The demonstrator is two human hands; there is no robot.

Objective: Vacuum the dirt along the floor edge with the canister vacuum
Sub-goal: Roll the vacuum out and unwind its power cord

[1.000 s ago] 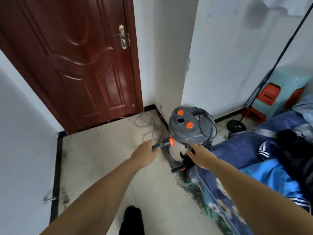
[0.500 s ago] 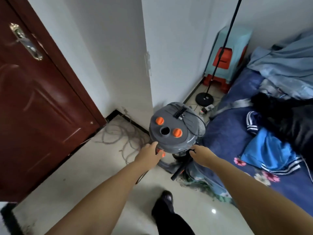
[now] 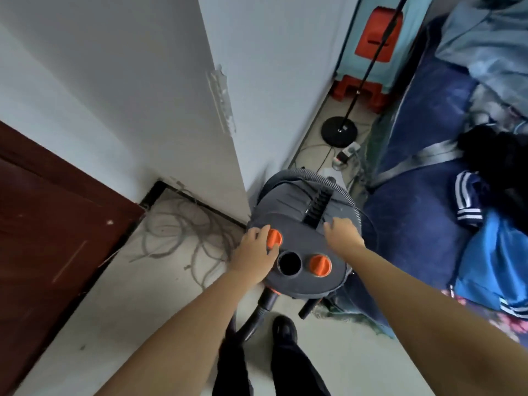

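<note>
The grey canister vacuum (image 3: pixel 300 224) stands on the floor at the wall corner, seen from above. Its lid carries two orange knobs, a round black opening (image 3: pixel 289 264) and a black ribbed handle (image 3: pixel 318 205). My left hand (image 3: pixel 251 254) pinches the left orange knob (image 3: pixel 275 238) between thumb and fingers. My right hand (image 3: pixel 341 237) lies on the lid, its fingertips by the handle's near end. The right orange knob (image 3: pixel 320 265) is untouched. A black hose (image 3: pixel 261 308) leaves the canister's front and curves down past my legs.
A tangle of grey cable (image 3: pixel 183 227) lies in the floor corner by the dark red door (image 3: pixel 43 224). A bed with blue bedding and clothes (image 3: pixel 428 224) borders the vacuum on the right. Behind it are a lamp base (image 3: pixel 339 131), a power strip (image 3: pixel 347 152) and stacked stools (image 3: pixel 377 32).
I have stepped closer and now look straight down on the vacuum. Both hands rose from the hose and the canister's front to its lid; the left took the orange knob.
</note>
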